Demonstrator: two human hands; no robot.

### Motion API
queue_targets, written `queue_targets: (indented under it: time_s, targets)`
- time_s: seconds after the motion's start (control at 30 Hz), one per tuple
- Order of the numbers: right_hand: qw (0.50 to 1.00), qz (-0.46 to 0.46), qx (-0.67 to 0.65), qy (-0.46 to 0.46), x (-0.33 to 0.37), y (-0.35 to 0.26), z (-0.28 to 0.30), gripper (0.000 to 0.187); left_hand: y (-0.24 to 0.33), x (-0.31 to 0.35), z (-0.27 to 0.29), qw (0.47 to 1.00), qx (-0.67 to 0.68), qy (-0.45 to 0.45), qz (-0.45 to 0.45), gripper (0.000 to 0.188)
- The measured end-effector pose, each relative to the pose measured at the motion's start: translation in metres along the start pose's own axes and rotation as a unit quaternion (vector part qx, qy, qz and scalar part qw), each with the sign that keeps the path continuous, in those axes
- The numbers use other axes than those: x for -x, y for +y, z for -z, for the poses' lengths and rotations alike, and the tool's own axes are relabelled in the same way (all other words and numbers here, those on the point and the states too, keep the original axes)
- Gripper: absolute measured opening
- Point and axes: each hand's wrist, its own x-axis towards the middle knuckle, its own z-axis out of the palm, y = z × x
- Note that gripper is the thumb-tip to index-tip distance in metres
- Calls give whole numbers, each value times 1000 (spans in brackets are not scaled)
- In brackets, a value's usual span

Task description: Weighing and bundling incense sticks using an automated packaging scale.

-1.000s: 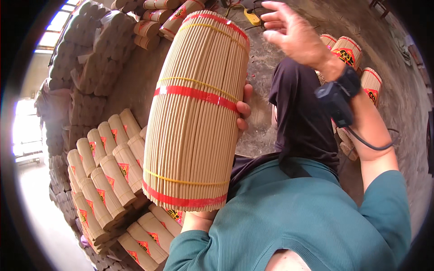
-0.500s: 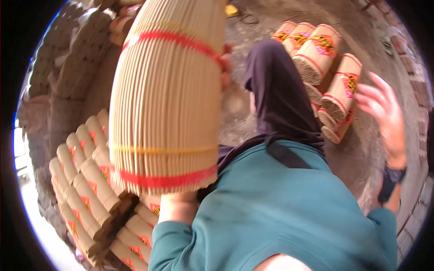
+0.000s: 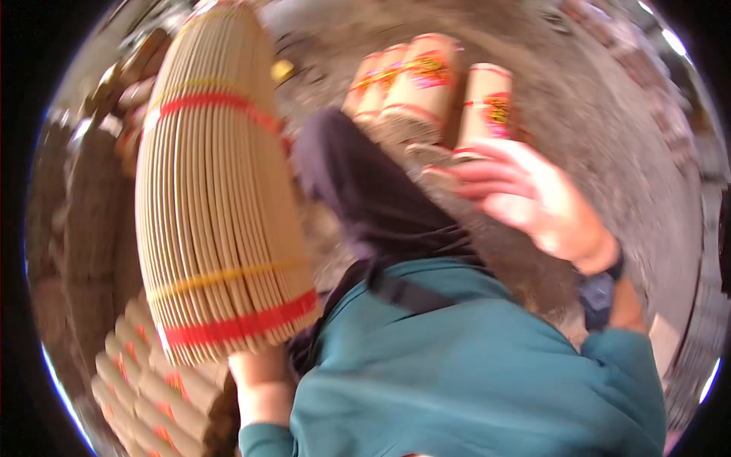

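A large bundle of thin tan sticks (image 3: 221,206), bound with red tape and yellow bands, stands tilted on my left side. My left hand (image 3: 286,143) is wrapped around it from behind. Most of that hand is hidden by the sticks; a bit of the fingers shows at the bundle's right edge and the forearm below it. My right hand (image 3: 525,190) is in the air with its fingers stretched out and nothing in them. Just beyond its fingertips, a labelled bundle (image 3: 485,107) lies on the pile, partly covered by the hand.
Several more labelled bundles (image 3: 420,87) lie stacked on the grey floor (image 3: 586,99) beyond my bent knee (image 3: 335,160). At lower left is a stack of tan bundles (image 3: 152,381) with red labels. A small yellow object (image 3: 282,71) lies on the floor.
The view has turned, so the floor bundles appear further left. My right hand has come inward, in front of the labelled bundle. The held bundle remains in my left hand.
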Motion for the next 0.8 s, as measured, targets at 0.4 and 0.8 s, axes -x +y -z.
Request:
queue_targets:
  time_s: [0.4,0.8]
  targets:
    - [945,195,-262,-2,-52,9,10,88,-30,-114,-11,737,-584,305,-153,44]
    - [898,99,-384,190,7,148,147,79,-8,-158,9,683,-671,285,32,63]
